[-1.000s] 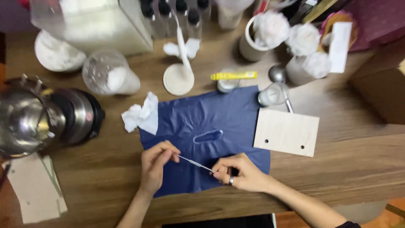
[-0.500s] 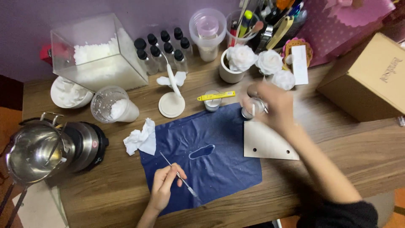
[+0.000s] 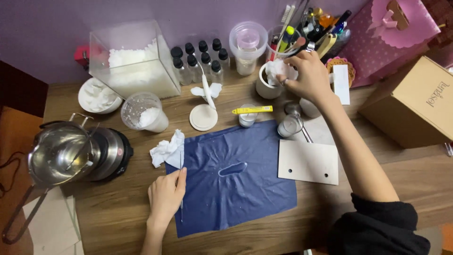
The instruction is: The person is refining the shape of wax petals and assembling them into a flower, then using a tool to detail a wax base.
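Blue plastic sheet (image 3: 236,189) lies flat at the table's front, w/ a thin metal stick (image 3: 181,212) held upright along its left edge. Left hand (image 3: 165,196) pinches that stick btwn thumb and fingertips, the other fingers curled loose; the stick's lower end touches the sheet or sits just over it, can't tell which. Right hand (image 3: 309,75) is stretched to the back row, fingers half closed over the white wad (image 3: 275,68) in the pale cup (image 3: 266,87). It looks like a pinch on the wad, but a firm hold can't be told from here.

Step in hand, as I read it: fetching white stuffing w/ one hand while the other keeps the stick parked on the sheet. Any pull on the wad calls for a light lift straight up, since the cup stands close to the pen holder (image 3: 302,33) and a small glass jar (image 3: 289,126) sits just below the wrist.

Room: back edge is crowded w/ little dark-capped bottles (image 3: 200,59), a clear bin (image 3: 137,63) and tubs. Right side is hemmed by a cardboard box (image 3: 415,101). A pale board (image 3: 308,162) touches the sheet's right edge, a crumpled tissue (image 3: 167,148) overlaps its top-left corner, and a steel pot (image 3: 59,153) on its heater stands near the left. Mid-sheet and the bare wood near the front are the open ground.
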